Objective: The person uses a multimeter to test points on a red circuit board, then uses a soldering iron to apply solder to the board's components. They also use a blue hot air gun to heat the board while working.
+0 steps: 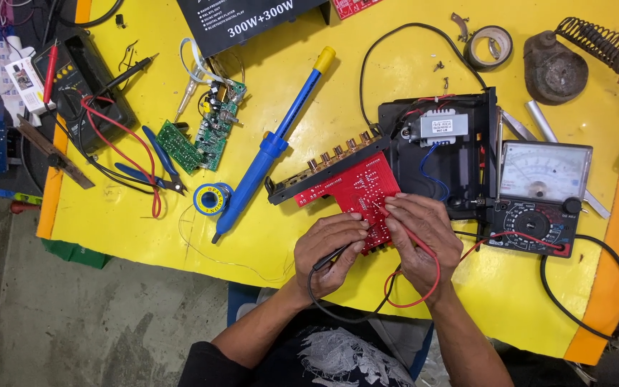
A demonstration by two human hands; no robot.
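Observation:
My left hand (331, 251) grips a black test probe (339, 252) with its tip on a red circuit board (356, 188). My right hand (424, 236) grips a red test probe (415, 240), also pressed to that board's near edge. The board carries a row of knobs on a black front panel (324, 166) and leans against an open black case (442, 154) holding a grey transformer (438, 127). Black and red leads loop from the probes to an analog multimeter (542, 193) at the right.
On the yellow table (145, 236) lie a blue desoldering pump (274, 147), a solder spool (213, 198), blue pliers (155, 161), green circuit boards (202, 136), a digital multimeter (84, 86), a tape roll (488, 46) and a soldering iron stand (574, 57). A black amplifier box (248, 21) sits at the far edge.

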